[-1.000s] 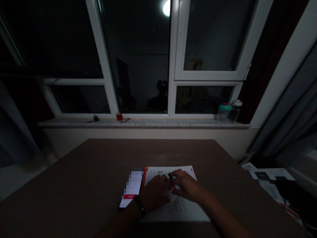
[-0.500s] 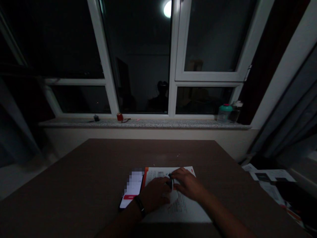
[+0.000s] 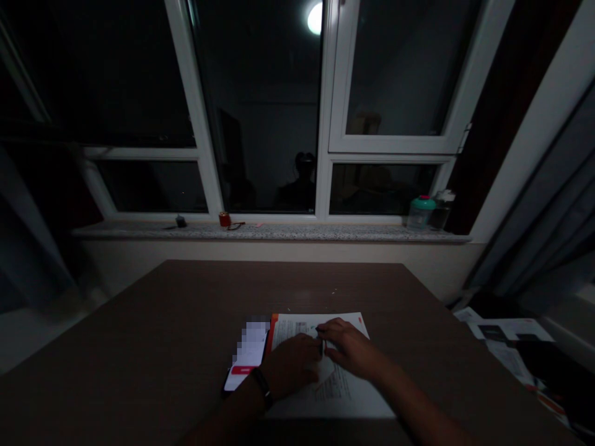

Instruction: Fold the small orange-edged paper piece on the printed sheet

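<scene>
Right hand [image 3: 348,348] crept over the small dark item [image 3: 320,349] beside left hand [image 3: 292,367]; can't tell if either grip's clamped. Fiddly handling, needs steadiness.

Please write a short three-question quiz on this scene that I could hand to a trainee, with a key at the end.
1. Multiple choice: what lies just left of the printed paper?
A) a cup
B) a phone
C) a pair of scissors
2. True or false: a small dark item shows between the left hand and the right hand, over the paper.
3. Fill the gap: the hand nearer the dark wristband is the ____ one.

Key: 1. B; 2. True; 3. left
</scene>
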Demonstrator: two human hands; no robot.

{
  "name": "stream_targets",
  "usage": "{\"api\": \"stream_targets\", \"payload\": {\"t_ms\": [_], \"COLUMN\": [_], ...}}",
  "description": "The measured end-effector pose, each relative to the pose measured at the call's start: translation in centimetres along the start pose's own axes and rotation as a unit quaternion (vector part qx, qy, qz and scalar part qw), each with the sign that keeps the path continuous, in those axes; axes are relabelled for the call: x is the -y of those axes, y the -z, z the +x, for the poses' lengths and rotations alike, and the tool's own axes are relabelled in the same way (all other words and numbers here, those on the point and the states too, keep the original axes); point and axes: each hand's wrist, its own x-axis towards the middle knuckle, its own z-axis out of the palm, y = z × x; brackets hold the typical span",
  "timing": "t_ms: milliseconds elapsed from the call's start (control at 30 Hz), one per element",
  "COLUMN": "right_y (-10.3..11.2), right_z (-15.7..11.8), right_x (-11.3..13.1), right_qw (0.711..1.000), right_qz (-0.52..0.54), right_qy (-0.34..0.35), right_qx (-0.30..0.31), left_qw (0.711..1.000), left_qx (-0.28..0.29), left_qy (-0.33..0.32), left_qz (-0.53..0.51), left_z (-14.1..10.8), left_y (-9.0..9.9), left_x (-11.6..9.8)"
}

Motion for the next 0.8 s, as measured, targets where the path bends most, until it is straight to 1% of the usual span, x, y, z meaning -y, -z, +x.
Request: {"api": "stream_targets", "payload": {"t_ms": [133,300,533,667,800], "right_y": [-0.21,-0.54,0.02,0.14,0.06], "right_z": [-0.01,-0.05,-0.03,0.06,0.06], "right_x": [-0.08,-0.45,-0.01,0.18,0.11], "right_qw": [1.0,1.0,0.999,0.999,1.0], "right_qz": [0.003,-0.009,-0.037,-0.032,-0.01], "right_qy": [-0.006,-0.015,-0.012,-0.009,-0.001], "right_qx": [-0.003,-0.009,-0.008,-0.005,-0.005], "left_qw": [1.0,1.0,1.0,1.0,1.0], "left_qx": [-0.008,0.005,0.002,0.002,-0.003], "left_qy": [-0.003,-0.006,-0.005,0.004,0.018], "left_qz": [-0.005,0.01,0.006,-0.001,-0.008], "left_z": [-0.06,-0.08,0.01,-0.08,-0.2], "left_y": [0.02,-0.01,0.31,0.54,0.17], "left_x": [-0.06,0.05,-0.39,-0.63,-0.25]}}
